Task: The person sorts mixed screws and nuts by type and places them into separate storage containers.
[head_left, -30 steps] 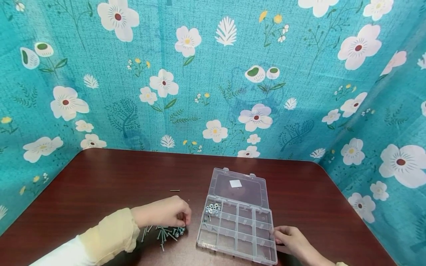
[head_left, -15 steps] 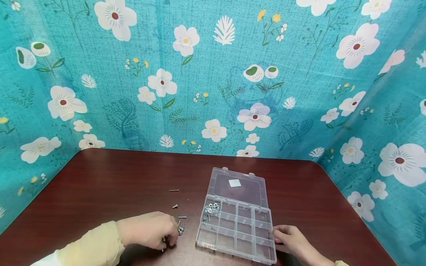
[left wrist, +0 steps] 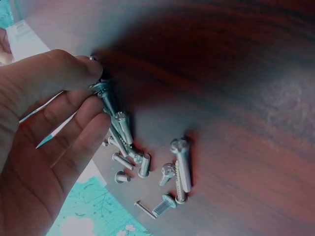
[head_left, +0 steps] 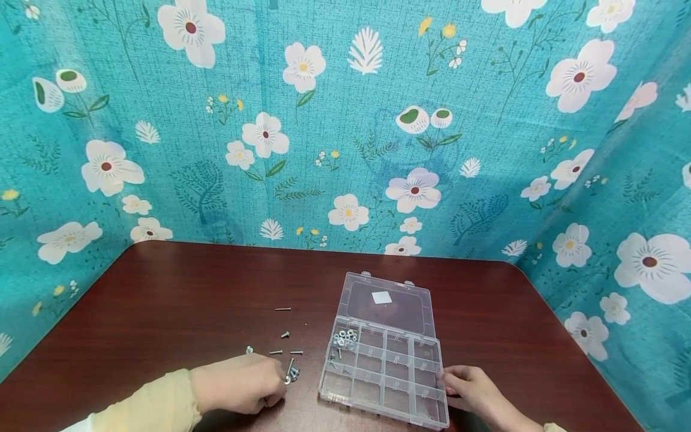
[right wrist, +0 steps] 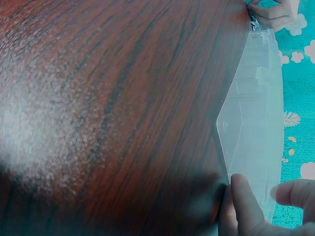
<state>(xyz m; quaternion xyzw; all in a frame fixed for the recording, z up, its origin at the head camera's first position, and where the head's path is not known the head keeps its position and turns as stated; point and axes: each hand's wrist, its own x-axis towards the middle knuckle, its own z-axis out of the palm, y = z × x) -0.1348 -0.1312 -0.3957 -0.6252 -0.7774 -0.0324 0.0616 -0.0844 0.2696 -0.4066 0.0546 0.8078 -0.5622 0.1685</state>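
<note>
My left hand (head_left: pixel 240 383) is low over a loose group of metal screws (head_left: pixel 293 373) on the table. In the left wrist view its thumb and fingertips (left wrist: pixel 97 104) close around a screw (left wrist: pixel 106 96); the contact is partly hidden. More screws (left wrist: pixel 181 162) of several lengths lie beside the hand. A clear plastic compartment box (head_left: pixel 384 384) stands with its lid (head_left: pixel 385 306) folded back. My right hand (head_left: pixel 475 393) grips its right wall, thumb (right wrist: pixel 293 191) and fingers on either side. Nuts (head_left: pixel 344 339) and a few small screws sit in the back left compartments.
Single screws (head_left: pixel 283 309) lie farther back on the dark red wooden table (head_left: pixel 216 294), left of the box. A blue flowered cloth (head_left: pixel 324 150) hangs behind and beside the table. The lid bears a white sticker (head_left: pixel 381 297).
My left hand has moved left and toward me across the screws, which now lie more spread out, several of them farther back. My right hand stays on the box.
</note>
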